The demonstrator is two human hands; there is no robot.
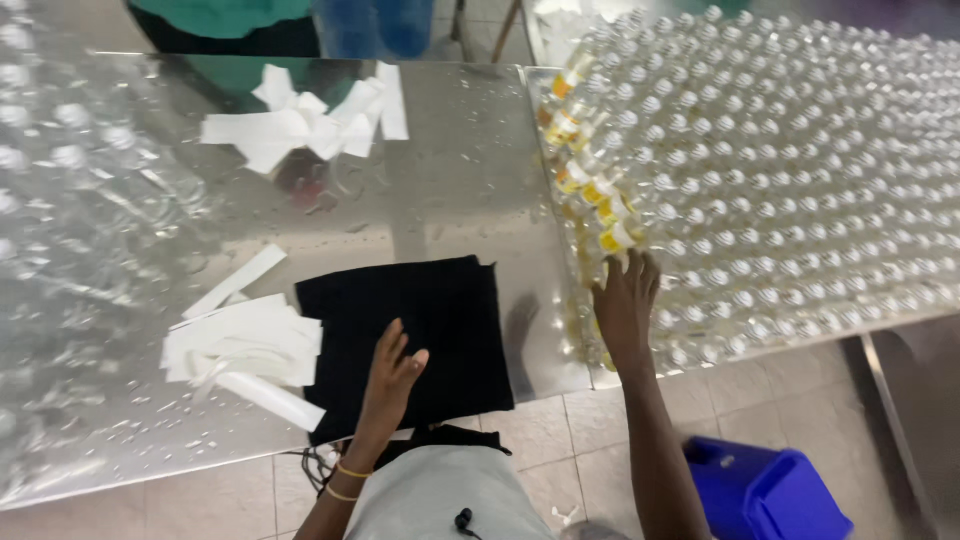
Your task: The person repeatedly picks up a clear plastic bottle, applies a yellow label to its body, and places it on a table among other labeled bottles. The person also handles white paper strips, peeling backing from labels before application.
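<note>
1. Head view, looking down on a shiny metal table [450, 180]; every place below is told from the black cloth [410, 335] spread at the table's near edge.
2. The left hand [392, 375] lies flat on the near part of the black cloth, fingers loosely spread and gripping nothing. Thin yellow bands circle its wrist.
3. The right hand [625, 300] reaches out to the right of the cloth, fingers extended onto the nearest small bottles [780, 180]. Whether it has closed on one cannot be told, since the fingertips blend into the glare.
4. The bottles, clear with pale caps, stand packed in a wide field right of the cloth, running out of the frame at the top and right. A few at the field's left edge carry yellow labels [600, 215].
5. Left of the cloth, touching its edge, sits a pile of white paper strips [245, 345]. Beyond the cloth lies a second heap of strips [300, 120].
6. Far left of the cloth the table shows only blurred reflections of bottles.
7. Beyond the far heap, a person in green [225, 20] is cut off by the top edge.
8. A blue bin [765, 495] on the floor, below and right of the cloth, is partly cropped.
</note>
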